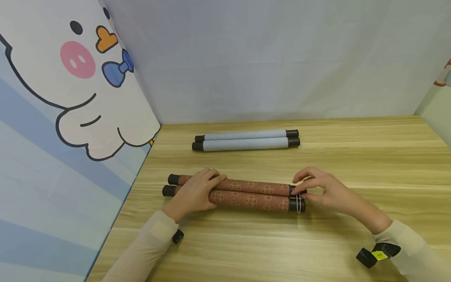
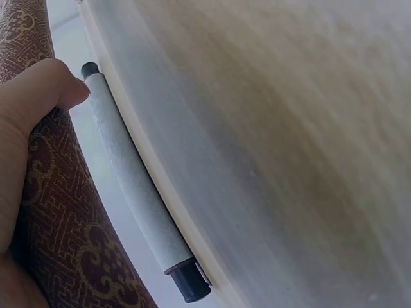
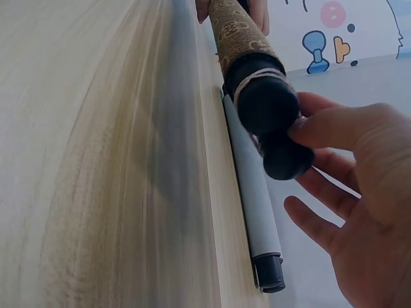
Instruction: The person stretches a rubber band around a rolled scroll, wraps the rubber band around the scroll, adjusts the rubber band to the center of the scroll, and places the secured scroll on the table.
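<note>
A double-rolled scroll in reddish-brown brocade with gold flower patterns and black end knobs lies across the table. My left hand grips it left of the middle, thumb on the near roll and fingers over the far one. At the right end, a thin white string loop goes round both black knobs. My right hand pinches this loop at the far knob. In the right wrist view its thumb lies against the smaller knob, and the string circles the larger one.
Behind the brown scroll lies a second double-rolled scroll, pale blue with black ends. The wooden table meets a pale cloth wall at the back. A cartoon-printed panel borders the left side.
</note>
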A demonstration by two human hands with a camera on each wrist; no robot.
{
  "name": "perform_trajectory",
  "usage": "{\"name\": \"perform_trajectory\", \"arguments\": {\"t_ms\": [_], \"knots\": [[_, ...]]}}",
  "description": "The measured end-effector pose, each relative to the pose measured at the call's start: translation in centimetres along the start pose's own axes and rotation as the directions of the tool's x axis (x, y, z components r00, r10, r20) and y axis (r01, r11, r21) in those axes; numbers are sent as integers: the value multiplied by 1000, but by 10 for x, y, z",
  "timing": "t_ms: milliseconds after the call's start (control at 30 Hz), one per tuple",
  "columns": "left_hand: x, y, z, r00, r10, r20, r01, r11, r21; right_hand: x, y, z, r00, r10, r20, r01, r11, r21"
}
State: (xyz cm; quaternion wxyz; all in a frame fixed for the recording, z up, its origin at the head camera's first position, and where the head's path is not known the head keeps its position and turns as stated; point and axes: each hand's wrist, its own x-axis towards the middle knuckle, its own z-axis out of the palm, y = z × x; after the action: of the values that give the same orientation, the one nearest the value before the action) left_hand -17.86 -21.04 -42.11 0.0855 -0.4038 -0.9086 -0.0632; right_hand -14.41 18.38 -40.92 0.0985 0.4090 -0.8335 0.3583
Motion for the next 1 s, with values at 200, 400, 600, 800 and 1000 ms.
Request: {"name": "perform_trajectory", "arguments": {"t_ms": [200, 400, 600, 800, 1000], "knots": [[-1, 0, 0, 1000, 9, -4, -8, 1000, 18, 2, -1, 3, 1000, -30, -3, 29, 997, -78], [-1, 2, -1, 1000, 23, -8, -23, 999, 36, 4, -3, 6, 1000, -25, 3, 25, 987, -161], [-2, 2, -1, 1000, 23, -3, -23, 998, 50, 3, -4, 9, 999, -35, -18, 30, 978, -208], [-2, 2, -1, 999, 31, -15, -30, 998, 47, 3, -4, 10, 998, -57, -39, 47, 976, -214], [-4, 1, -2, 1000, 12, -2, -12, 1000, 26, 5, -7, 11, 994, -70, -88, 49, 974, -222]]}}
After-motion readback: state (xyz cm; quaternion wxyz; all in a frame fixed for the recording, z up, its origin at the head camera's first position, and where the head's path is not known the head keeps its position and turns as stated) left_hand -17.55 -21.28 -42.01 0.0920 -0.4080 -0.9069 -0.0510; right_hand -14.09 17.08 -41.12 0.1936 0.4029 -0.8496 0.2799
